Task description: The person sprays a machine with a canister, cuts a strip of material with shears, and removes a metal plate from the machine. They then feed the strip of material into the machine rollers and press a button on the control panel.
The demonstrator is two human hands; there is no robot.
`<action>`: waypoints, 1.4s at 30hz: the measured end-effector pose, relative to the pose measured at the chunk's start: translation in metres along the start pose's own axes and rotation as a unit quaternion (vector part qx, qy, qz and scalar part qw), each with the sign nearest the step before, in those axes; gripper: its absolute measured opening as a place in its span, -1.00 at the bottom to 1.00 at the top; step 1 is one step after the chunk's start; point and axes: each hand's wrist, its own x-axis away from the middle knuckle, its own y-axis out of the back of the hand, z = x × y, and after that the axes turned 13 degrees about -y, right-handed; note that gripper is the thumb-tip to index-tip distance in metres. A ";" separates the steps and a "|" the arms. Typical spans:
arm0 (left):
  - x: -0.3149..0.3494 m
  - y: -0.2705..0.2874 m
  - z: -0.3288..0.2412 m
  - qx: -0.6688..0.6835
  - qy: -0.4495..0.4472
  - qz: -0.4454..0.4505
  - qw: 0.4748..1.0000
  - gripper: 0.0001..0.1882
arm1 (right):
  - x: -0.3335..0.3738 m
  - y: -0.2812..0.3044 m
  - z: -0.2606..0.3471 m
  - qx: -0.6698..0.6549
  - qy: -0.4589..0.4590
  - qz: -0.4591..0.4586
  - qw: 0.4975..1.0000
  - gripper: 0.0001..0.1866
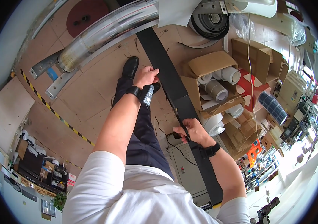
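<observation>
A long, flat black strip (pixel 166 71) runs slantwise from the top middle down past my right side. My left hand (pixel 146 77) is closed at the strip's left edge, thumb and fingers pinched together there. Farther down the same edge, my right hand (pixel 193 131) is closed around a slim black piece (pixel 184 128), its thumb pointing left. This piece lies along the strip's edge; whether it is a tool or a narrow cut-off length I cannot tell. Both wrists wear black bands, and the left one carries a small grey device (pixel 148 95).
A shiny metal roller (pixel 106 33) spans the upper left, with a coil of grey-black strip (pixel 211 24) beyond. Cardboard boxes (pixel 211 63) holding white rolls stand right of the strip. A grey metal cabinet (pixel 187 171) and dark cable lie near my legs. Thin black scraps dot the tiled floor.
</observation>
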 end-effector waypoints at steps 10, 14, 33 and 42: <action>0.006 -0.004 -0.002 0.037 0.004 -0.012 0.999 -0.78 | 0.005 -0.004 0.003 -0.008 0.008 0.010 1.000 -0.70; 0.005 -0.003 -0.003 0.066 0.011 -0.020 0.998 -0.79 | -0.002 -0.002 0.010 -0.007 0.008 0.020 1.000 -0.67; 0.007 -0.002 -0.008 0.090 0.062 -0.017 0.994 -0.79 | -0.005 0.004 0.012 -0.016 0.010 0.043 0.999 -0.71; 0.004 -0.003 -0.003 0.112 0.044 -0.027 0.992 -0.82 | -0.006 0.006 0.027 -0.021 -0.016 0.036 0.999 -0.68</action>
